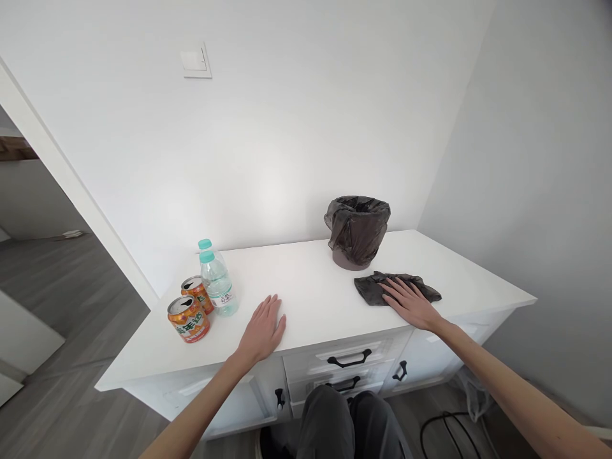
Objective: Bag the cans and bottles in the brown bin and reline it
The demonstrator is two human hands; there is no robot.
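At three o'clock on the tabletop (pixel 296 274), with its middle as dial centre and the wall (pixel 268 127) at twelve, a flattened dark plastic bag (pixel 369 291) lies under the right hand (pixel 414 308). The head view supplies all positions.

Right hand: palm down, fingers extended and slightly spread, pointing toward ten o'clock. The fingers rest across the upper face of the bag and are not curled around it; no grip is formed. The bag's long axis runs roughly from nine to three o'clock, and its ends project on both sides of the hand. The governing relation is contact from above: the bag lies directly beneath the right fingers, and the right hand is clearly the nearer of the two.

Left hand (pixel 262 330): at eight o'clock, palm down near the front edge, fingers straight, thumb set apart, nothing held. The bag lies at its three o'clock, well apart.

Adjacent items: a bin (pixel 351 260) stands upright at one o'clock, its dark liner (pixel 362 231) folded over the rim; from the right fingers it lies at eleven o'clock, near the bag. Two clear bottles (pixel 218 287) and two orange cans (pixel 190 324) stand upright at nine o'clock, beyond the left hand.
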